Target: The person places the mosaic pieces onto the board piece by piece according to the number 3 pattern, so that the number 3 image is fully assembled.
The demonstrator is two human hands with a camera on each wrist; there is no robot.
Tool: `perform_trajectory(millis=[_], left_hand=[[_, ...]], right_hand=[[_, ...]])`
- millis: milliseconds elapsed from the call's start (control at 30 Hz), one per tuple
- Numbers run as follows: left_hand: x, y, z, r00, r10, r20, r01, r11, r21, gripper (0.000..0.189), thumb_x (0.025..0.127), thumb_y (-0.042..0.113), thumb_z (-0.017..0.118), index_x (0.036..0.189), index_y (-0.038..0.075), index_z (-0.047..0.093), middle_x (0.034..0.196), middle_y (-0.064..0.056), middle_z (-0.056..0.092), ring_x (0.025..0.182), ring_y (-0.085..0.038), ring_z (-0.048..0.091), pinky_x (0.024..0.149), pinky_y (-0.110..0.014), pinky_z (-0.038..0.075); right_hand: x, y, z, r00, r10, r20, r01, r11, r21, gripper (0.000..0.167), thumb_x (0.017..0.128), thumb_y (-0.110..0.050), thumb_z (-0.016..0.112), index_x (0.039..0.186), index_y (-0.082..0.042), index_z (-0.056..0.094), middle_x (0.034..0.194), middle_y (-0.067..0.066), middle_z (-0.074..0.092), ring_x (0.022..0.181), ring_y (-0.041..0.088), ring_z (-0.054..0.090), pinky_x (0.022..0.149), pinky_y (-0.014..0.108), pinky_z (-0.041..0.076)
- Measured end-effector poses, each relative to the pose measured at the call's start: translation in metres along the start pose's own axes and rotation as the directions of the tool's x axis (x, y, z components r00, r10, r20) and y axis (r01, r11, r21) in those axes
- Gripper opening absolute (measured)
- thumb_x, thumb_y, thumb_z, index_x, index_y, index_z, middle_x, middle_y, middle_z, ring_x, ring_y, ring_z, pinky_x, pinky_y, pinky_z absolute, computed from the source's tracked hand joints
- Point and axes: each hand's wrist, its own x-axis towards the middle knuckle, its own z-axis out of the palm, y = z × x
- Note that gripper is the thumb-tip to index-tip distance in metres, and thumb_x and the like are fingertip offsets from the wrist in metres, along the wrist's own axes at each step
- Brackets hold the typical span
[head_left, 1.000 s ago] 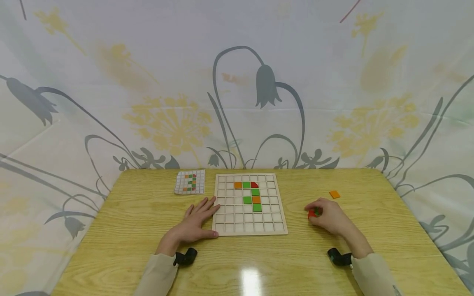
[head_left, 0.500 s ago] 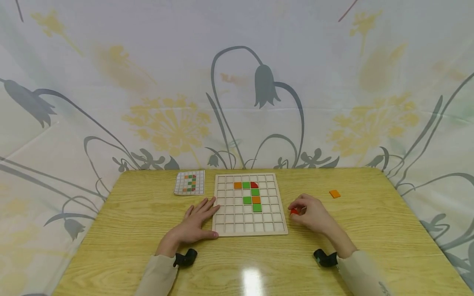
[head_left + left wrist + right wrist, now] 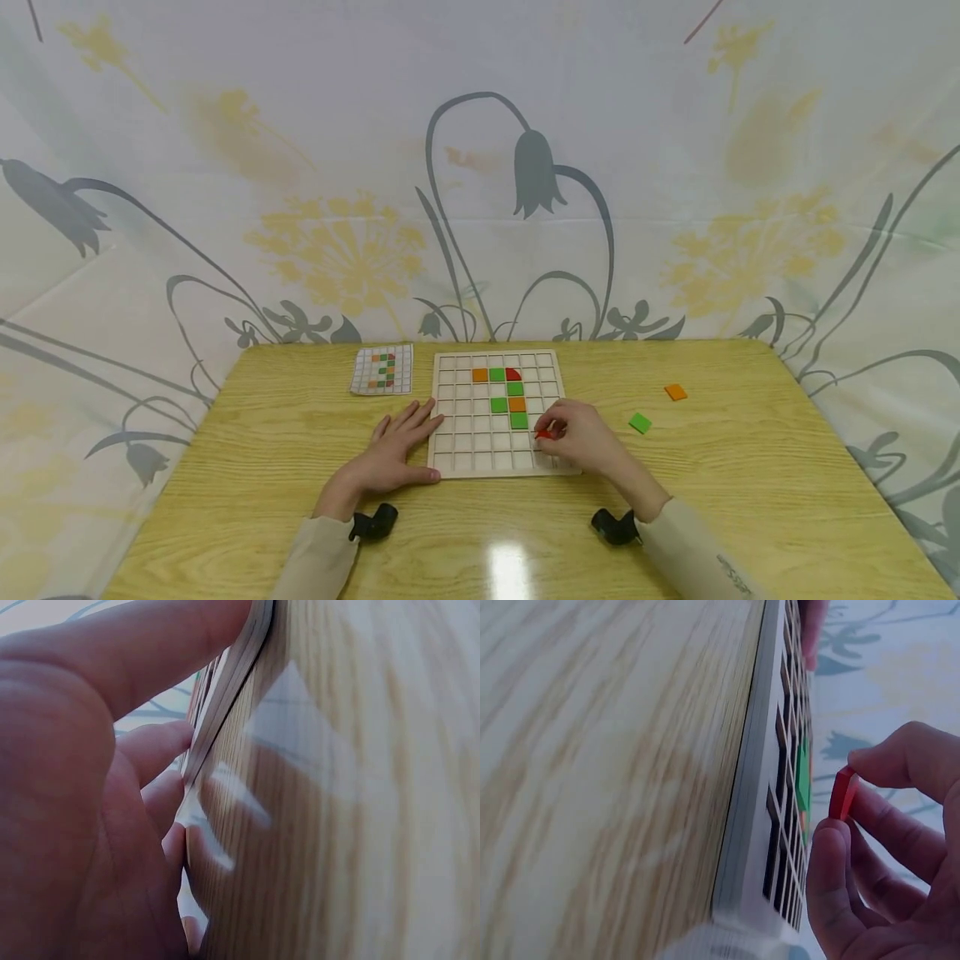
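Note:
A pale wooden grid board [image 3: 467, 462] lies on the table, with green, orange and red tiles set in its upper and middle cells. My right hand [image 3: 581, 433] is over the board's lower right part and pinches a red tile [image 3: 843, 793] between thumb and fingertips. In the right wrist view the tile is held above the grid, near the board's edge. At the board's left edge, my left hand [image 3: 397, 454] lies flat with fingers spread. Its thumb and fingertips touch the board's side, as the left wrist view shows.
A paper card [image 3: 382, 369] with a printed grid of coloured squares lies behind the left hand. Right of the board are a loose green tile [image 3: 640, 423] and an orange tile [image 3: 676, 392]. A patterned cloth [image 3: 480, 208] hangs behind the table.
My right hand has moved left from the table to over the board, carrying the red tile. A green tile that was under it now lies uncovered on the table. The left hand stays put.

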Motion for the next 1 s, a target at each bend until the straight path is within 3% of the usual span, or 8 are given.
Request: perform_trajectory(millis=[667,1000], left_hand=[[0.000,0.000,0.000,1.000,-0.008,-0.002,0.008,1.000,0.003,0.084,0.091,0.037,0.073,0.157,0.007,0.031,0.166,-0.014,0.009,0.151,-0.037,-0.001,0.112,-0.066,-0.006],[0.000,0.000,0.000,1.000,-0.006,0.002,0.006,1.000,0.013,0.084,0.091,0.038,0.072,0.158,0.008,0.030,0.166,-0.013,0.009,0.151,-0.037,-0.002,0.112,-0.066,-0.006]], right_hand=[[0.014,-0.024,0.031,0.991,0.108,-0.080,-0.119,0.979,-0.162,0.016,0.080,-0.016,0.078,0.073,-0.015,0.065,0.074,-0.006,0.052,0.068,0.011,0.048,0.064,0.029,0.045],[0.015,-0.021,0.030,0.992,0.112,-0.063,-0.120,0.984,-0.134,0.014,0.084,-0.017,0.079,0.074,-0.016,0.068,0.076,-0.007,0.054,0.069,0.010,0.050,0.065,0.030,0.046]])
